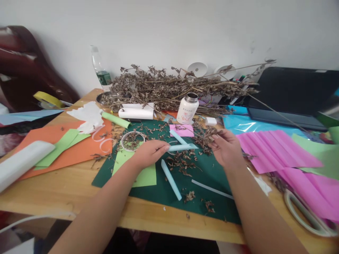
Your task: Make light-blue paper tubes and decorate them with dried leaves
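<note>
Tabletop (pixel 76 190), mat (pixel 212 173) near front edge, our left hand (pixel 149 153) pinching rolled pale-blue tube (pixel 181 147), our right hand (pixel 227 147) gripping shrivelled leaves (pixel 208 135)

Soft, fairly bright light spreads evenly over the worktop (pixel 66 190); its source is out of view. The pale wall (pixel 159 31) looks flat and greyish. Shadows are faint on the green mat (pixel 217 173), deepening to near black beneath the worktop's front edge. White glare streaks the blue plastic wrap (pixel 239 122), with duller highlights on the dark red chair (pixel 26 67). Mild blur smears fine detail: the dried leaves (pixel 205 137) in the right hand (pixel 225 148) run together. Wide-angle distortion stretches the scissors handle (pixel 320 225) near the edge.
</note>
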`<state>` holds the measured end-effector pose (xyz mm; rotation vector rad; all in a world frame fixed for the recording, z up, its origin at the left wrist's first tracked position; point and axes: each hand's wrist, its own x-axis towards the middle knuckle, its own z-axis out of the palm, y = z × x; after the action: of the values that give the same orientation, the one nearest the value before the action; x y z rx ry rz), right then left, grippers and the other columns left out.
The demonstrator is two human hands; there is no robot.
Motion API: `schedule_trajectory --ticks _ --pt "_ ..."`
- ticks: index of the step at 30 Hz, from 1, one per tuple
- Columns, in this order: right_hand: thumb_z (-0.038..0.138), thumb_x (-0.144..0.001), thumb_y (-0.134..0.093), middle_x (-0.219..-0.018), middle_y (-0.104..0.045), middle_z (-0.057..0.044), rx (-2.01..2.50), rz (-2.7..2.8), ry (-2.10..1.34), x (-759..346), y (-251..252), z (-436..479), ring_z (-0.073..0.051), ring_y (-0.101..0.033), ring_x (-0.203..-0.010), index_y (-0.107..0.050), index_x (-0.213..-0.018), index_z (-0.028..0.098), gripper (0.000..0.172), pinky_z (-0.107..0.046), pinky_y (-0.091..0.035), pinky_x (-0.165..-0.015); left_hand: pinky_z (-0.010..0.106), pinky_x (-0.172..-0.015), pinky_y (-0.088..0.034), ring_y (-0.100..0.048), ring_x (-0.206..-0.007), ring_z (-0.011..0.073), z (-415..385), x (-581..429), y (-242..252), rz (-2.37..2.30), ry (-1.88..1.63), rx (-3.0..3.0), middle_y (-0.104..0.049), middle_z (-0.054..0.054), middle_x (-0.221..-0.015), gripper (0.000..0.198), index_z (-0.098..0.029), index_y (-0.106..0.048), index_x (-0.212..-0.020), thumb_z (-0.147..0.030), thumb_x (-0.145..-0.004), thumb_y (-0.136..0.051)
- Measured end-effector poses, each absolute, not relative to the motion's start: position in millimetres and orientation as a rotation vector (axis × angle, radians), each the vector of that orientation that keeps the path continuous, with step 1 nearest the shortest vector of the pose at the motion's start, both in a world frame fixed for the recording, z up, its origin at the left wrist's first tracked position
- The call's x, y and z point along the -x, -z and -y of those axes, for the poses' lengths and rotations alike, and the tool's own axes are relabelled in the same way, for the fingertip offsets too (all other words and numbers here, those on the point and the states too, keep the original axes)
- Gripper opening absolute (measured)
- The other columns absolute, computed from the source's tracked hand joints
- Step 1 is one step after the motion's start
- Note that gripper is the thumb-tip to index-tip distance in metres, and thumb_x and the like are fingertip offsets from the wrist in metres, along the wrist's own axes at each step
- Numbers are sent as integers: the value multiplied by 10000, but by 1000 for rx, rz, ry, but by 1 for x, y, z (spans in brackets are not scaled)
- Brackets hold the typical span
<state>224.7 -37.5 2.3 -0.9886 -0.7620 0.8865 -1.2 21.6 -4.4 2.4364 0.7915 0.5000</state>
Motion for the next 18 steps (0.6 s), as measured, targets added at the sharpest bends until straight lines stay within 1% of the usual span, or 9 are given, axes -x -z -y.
schedule_trajectory --ticks 2,4,7,11,15,18 --pt "155 -544 -634 -576 -525 53 947 821 -784 -213 1 39 -36 -449 -466 -574 -644 216 132 -150 -346 -390 188 -619 -360 -509 -693 112 -21 1 5 -701 -463 -2423 -582 9 -732 337 -154 -566 -841 -333 -824 -281" --pt "163 -589 -616 -623 -549 42 941 908 -693 -204 5 41 -54 -494 -534 -586 -682 228 117 -171 -393 -451 177 -616 -359 -505 -677 104 -21 1 5 -633 -449 -2404 -573 7 -709 330 -147 -565 -833 -318 -826 -282" --pt "168 -635 -594 -686 -573 26 1050 1095 -544 -196 10 46 -81 -528 -608 -593 -731 236 118 -213 -431 -536 170 -608 -357 -496 -658 96 -20 0 5 -606 -459 -2385 -558 4 -689 326 -138 -561 -821 -305 -829 -281" --pt "163 -655 -577 -690 -569 17 1190 1306 -357 -194 10 52 -87 -504 -569 -586 -758 230 123 -217 -413 -498 164 -577 -351 -480 -616 86 -20 0 6 -627 -506 -2383 -528 -6 -641 316 -132 -557 -813 -308 -825 -295" --pt "181 -678 -553 -665 -546 17 1188 1368 -316 -198 7 53 -90 -483 -538 -563 -768 225 100 -216 -394 -464 161 -553 -347 -473 -593 80 -20 0 6 -659 -580 -2380 -513 -9 -615 315 -127 -560 -781 -305 -823 -304" --pt "178 -698 -526 -672 -533 10 1213 1451 -293 -202 6 53 -99 -485 -559 -542 -781 219 94 -227 -400 -484 163 -552 -355 -480 -591 81 -20 1 7 -677 -605 -2371 -521 -9 -616 310 -134 -566 -802 -307 -821 -310"
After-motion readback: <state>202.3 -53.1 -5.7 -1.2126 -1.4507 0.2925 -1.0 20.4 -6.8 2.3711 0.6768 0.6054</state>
